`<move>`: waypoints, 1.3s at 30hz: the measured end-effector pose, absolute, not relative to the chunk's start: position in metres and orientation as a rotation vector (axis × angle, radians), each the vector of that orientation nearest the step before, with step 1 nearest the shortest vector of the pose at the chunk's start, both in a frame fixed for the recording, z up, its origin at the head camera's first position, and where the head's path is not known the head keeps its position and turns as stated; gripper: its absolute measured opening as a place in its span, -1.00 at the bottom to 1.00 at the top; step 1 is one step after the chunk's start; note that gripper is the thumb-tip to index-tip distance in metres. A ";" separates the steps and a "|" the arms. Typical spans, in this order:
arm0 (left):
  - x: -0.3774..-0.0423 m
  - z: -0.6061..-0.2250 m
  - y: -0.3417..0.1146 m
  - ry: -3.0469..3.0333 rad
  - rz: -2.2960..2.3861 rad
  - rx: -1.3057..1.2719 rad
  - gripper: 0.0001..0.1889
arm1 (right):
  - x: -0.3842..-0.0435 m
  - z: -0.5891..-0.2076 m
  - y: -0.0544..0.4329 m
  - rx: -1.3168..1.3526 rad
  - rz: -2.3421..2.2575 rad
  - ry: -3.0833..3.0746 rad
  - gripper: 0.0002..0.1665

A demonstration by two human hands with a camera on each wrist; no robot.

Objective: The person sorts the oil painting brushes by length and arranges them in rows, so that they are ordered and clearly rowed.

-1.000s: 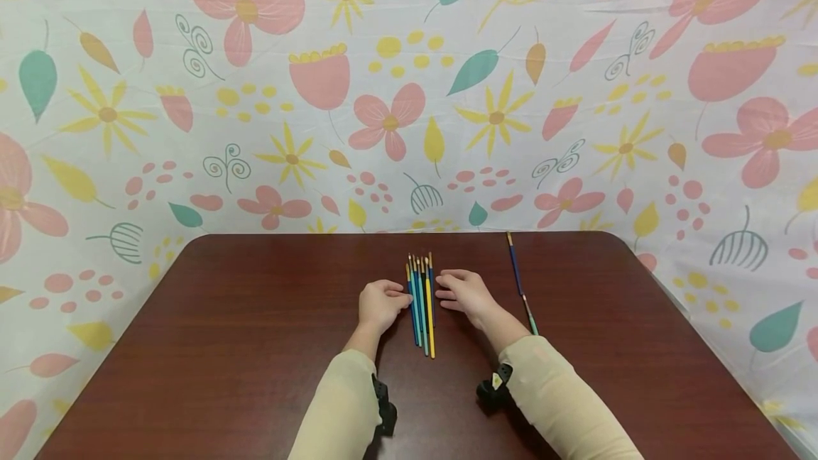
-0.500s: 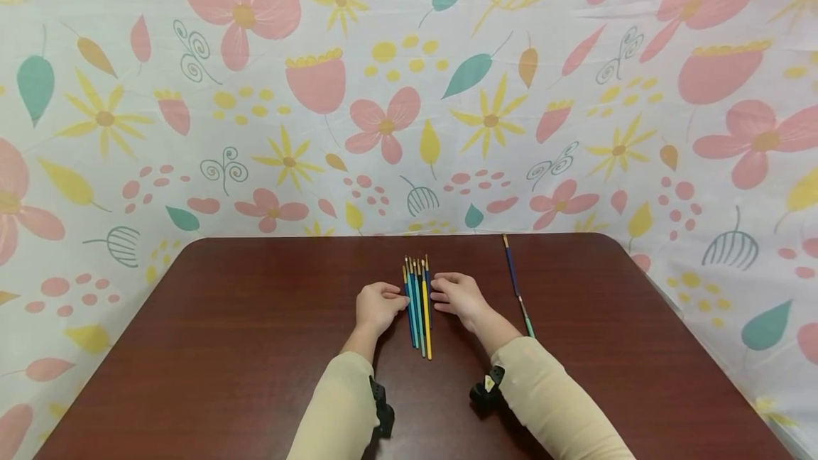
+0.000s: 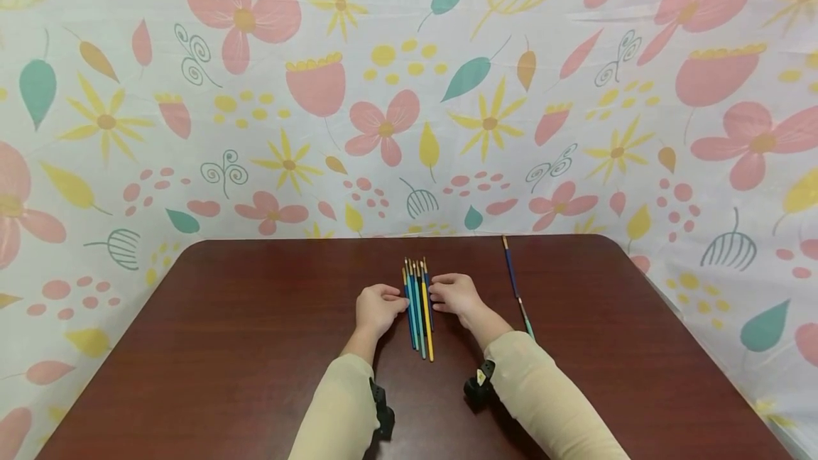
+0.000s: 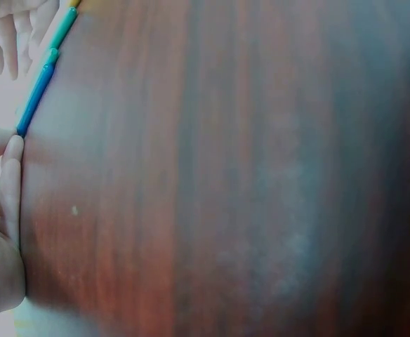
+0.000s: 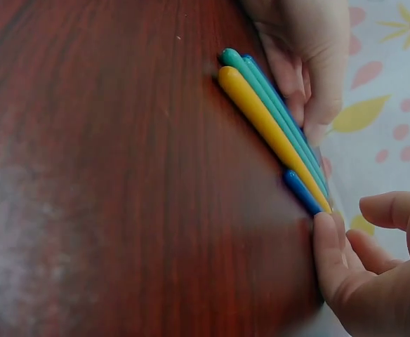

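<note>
Several slim paintbrushes (image 3: 419, 318) lie side by side on the table in the head view, bristles toward the far edge. Their handles are blue, teal and yellow, and the yellow brush (image 5: 261, 116) reaches nearest to me. On their left side, my left hand (image 3: 379, 309) touches the outermost blue brush with its fingertips. Opposite it, my right hand (image 3: 456, 295) rests its fingertips against the right side of the group, by a short blue handle (image 5: 303, 192). Neither hand curls round a brush. The left wrist view shows only a few handle ends.
Two more paintbrushes lie apart at the right, almost end to end: a dark blue one (image 3: 510, 267) near the far edge and a green-handled one (image 3: 526, 318) partly behind the right forearm. A flowered cloth (image 3: 319, 126) hangs behind the brown table (image 3: 255, 375).
The right hand has moved left to meet the brushes, and the rightmost brush sits closer to the others. The left hand has stayed at their left side. The view has shifted slightly.
</note>
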State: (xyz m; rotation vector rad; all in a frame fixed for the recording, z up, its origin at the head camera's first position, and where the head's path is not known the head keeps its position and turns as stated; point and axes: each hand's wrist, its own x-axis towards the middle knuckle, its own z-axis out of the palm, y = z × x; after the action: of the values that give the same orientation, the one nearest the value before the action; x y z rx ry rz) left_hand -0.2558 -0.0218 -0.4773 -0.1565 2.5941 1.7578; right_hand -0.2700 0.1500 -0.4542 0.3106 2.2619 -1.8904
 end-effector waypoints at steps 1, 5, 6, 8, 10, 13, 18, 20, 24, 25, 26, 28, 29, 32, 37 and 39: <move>-0.256 -0.477 -0.022 2.596 1.758 -0.151 -0.76 | -0.271 -0.454 0.149 0.319 -1.884 2.265 -0.59; -0.256 -0.478 -0.022 2.593 1.761 -0.150 -0.76 | -0.272 -0.452 0.147 0.338 -1.846 2.287 -0.59; -0.256 -0.478 -0.022 2.590 1.763 -0.152 -0.76 | -0.273 -0.451 0.146 0.340 -1.837 2.293 -0.59; -0.256 -0.478 -0.022 2.591 1.764 -0.153 -0.76 | -0.273 -0.450 0.146 0.344 -1.821 2.302 -0.59; -0.256 -0.478 -0.022 2.595 1.762 -0.152 -0.76 | -0.274 -0.450 0.145 0.349 -1.810 2.306 -0.60; -0.257 -0.478 -0.022 2.607 1.759 -0.147 -0.76 | -0.275 -0.449 0.145 0.365 -1.798 2.308 -0.61; -0.257 -0.478 -0.022 2.618 1.760 -0.138 -0.76 | -0.277 -0.451 0.145 0.390 -1.778 2.311 -0.64; -0.256 -0.478 -0.022 2.616 1.760 -0.141 -0.76 | -0.278 -0.451 0.145 0.392 -1.767 2.320 -0.65; -0.256 -0.477 -0.022 2.617 1.755 -0.145 -0.77 | -0.278 -0.450 0.145 0.376 -1.736 2.346 -0.65; -0.256 -0.478 -0.022 2.617 1.751 -0.148 -0.77 | -0.278 -0.450 0.144 0.363 -1.727 2.354 -0.65; -0.256 -0.478 -0.022 2.616 1.749 -0.151 -0.77 | -0.279 -0.450 0.144 0.356 -1.721 2.358 -0.65; -0.256 -0.479 -0.023 2.618 1.743 -0.151 -0.77 | -0.279 -0.450 0.143 0.345 -1.714 2.363 -0.65; -0.256 -0.479 -0.023 2.619 1.741 -0.150 -0.77 | -0.279 -0.450 0.143 0.341 -1.710 2.369 -0.65; -0.257 -0.479 -0.023 2.615 1.737 -0.161 -0.77 | -0.278 -0.449 0.141 0.318 -1.668 2.411 -0.66; -0.256 -0.477 -0.022 2.623 1.739 -0.149 -0.76 | -0.276 -0.448 0.136 0.268 -1.520 2.562 -0.66; -0.255 -0.477 -0.022 2.624 1.744 -0.147 -0.76 | -0.276 -0.449 0.134 0.267 -1.468 2.613 -0.65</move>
State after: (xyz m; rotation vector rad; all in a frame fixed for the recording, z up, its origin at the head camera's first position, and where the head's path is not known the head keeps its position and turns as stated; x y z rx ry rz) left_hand -0.2554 -0.0217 -0.4769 -0.1465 2.6241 1.7441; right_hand -0.2764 0.1343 -0.4487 0.2667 2.6130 -1.4683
